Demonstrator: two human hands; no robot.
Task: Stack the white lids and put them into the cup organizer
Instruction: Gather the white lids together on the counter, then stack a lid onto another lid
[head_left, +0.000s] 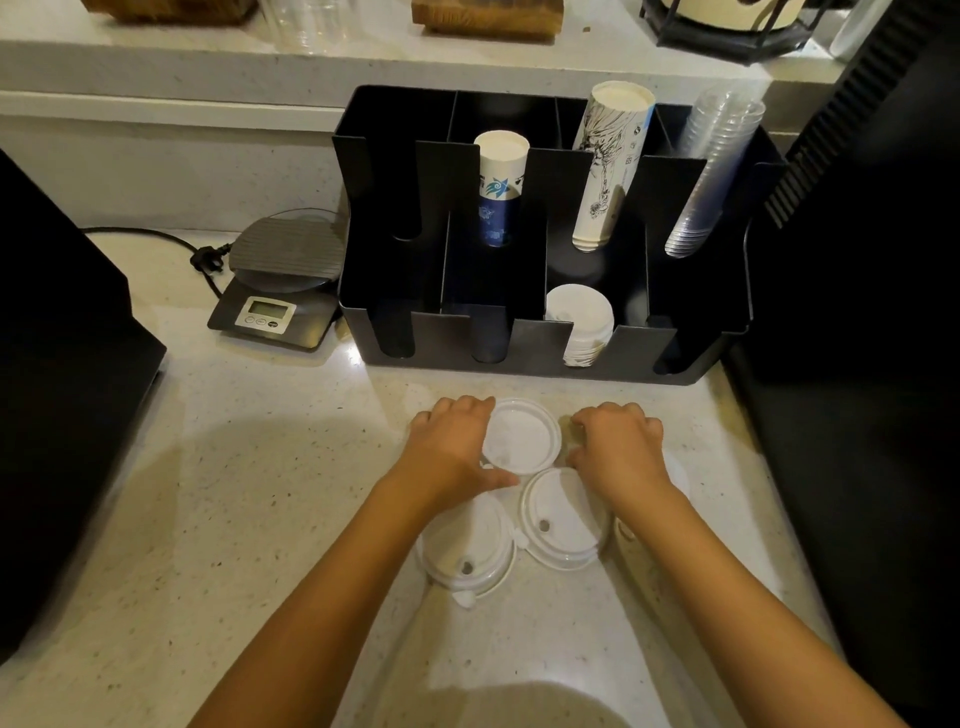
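Several white plastic lids lie on the pale counter in front of the black cup organizer (452, 332). My left hand (449, 447) rests on the left edge of the farthest lid (522, 436), thumb along its near rim. My right hand (618, 447) is curled just right of that lid, over the counter; whether it touches a lid I cannot tell. Two more lids lie nearer me, one on the left (467, 545) and one on the right (563, 519). Another lid (678, 475) is partly hidden under my right forearm. A stack of white lids (582, 322) sits in a front organizer slot.
The organizer also holds a blue-printed paper cup stack (500, 187), a taller printed cup stack (610, 166) and clear plastic cups (711, 171). A small digital scale (280, 280) stands left of it. Dark machines flank the counter on the left (57, 374) and right (857, 364).
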